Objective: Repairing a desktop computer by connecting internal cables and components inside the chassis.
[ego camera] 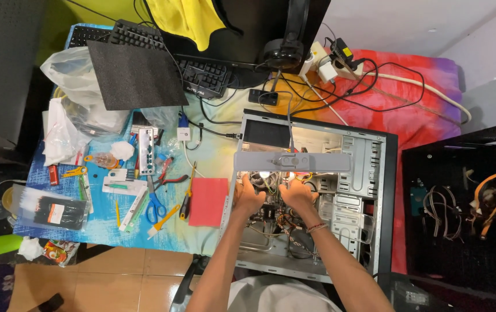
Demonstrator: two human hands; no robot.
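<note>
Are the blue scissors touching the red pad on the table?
Apart. The head view shows the blue scissors lying left of the red pad, with a screwdriver and a strip of bare tablecloth between them. Both hands are away inside the computer case.

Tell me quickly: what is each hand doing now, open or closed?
Left hand: inside the computer case, fingers hidden; cannot be told.
Right hand: inside the case under the grey bar; cannot be told.

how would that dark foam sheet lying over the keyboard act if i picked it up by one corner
The dark foam sheet would probably feel very light for its size; it looks thin and porous. It would likely droop rather than stay stiff. Its textured surface suggests grip, not slip, and it rests loosely on the keyboard, so a push should slide it.
</note>
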